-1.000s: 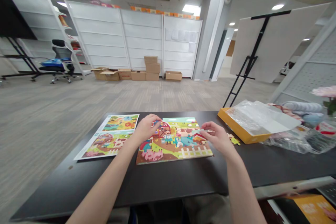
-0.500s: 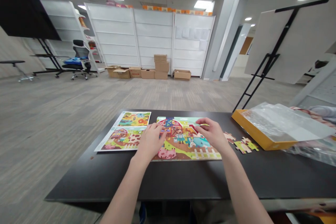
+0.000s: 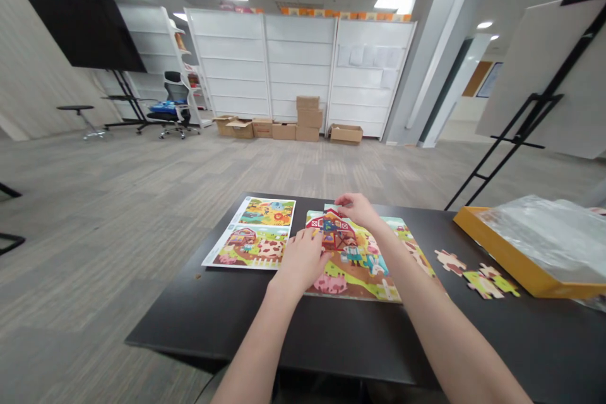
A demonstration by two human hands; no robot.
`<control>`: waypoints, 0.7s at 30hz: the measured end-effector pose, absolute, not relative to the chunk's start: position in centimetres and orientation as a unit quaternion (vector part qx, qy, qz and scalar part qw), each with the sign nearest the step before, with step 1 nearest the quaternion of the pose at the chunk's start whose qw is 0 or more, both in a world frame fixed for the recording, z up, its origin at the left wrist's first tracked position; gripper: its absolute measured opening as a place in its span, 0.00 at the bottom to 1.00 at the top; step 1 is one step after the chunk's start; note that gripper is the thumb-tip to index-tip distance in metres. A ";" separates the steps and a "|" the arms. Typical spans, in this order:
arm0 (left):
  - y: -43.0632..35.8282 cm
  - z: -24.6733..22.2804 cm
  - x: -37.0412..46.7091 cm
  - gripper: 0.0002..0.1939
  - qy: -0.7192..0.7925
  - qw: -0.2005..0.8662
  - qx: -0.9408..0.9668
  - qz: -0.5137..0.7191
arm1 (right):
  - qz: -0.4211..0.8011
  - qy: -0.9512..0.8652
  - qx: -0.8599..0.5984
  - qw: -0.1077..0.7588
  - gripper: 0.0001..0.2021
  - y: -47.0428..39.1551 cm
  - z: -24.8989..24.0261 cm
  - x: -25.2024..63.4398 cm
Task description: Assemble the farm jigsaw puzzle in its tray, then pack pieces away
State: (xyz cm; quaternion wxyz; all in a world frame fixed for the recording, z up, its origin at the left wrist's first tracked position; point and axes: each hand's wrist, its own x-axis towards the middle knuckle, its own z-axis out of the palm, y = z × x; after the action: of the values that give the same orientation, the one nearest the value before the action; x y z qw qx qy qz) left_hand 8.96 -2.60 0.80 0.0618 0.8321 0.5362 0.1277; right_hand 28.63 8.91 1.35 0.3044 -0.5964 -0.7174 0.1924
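Two hands, one puzzle (image 3: 353, 268) on the bench (image 3: 350, 334): the right hand (image 3: 358, 209), grip narrow, pinches one piece (image 3: 330, 209) at its far edge; the left hand (image 3: 303, 262) covers its left side, grip unclear. One sheet (image 3: 250, 233) left, one box (image 3: 497, 251) right; a bench strip stretches nearside.

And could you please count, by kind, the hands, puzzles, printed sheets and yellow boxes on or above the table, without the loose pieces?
Left hand and right hand: 2
Puzzle: 1
Printed sheet: 1
Yellow box: 1
Total: 5
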 end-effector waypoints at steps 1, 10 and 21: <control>-2.6 0.9 9.0 0.17 0.537 0.061 0.832 0.127 | 0.193 -0.719 -0.596 0.301 0.10 9.3 0.9 28.6; -2.5 0.6 9.0 0.21 0.539 0.058 0.835 0.099 | 0.205 -0.750 -0.577 0.249 0.06 11.6 -0.7 29.6; -2.3 -0.1 9.3 0.23 0.547 0.057 0.830 0.089 | 0.188 -0.796 -0.539 0.203 0.06 11.6 -0.5 30.0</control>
State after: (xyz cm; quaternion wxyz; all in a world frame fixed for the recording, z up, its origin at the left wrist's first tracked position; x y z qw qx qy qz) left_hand 9.31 -2.33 -0.12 0.0567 0.8303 0.5472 0.0892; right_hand 29.98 11.61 -0.51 0.2029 -0.5391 -0.7956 0.1878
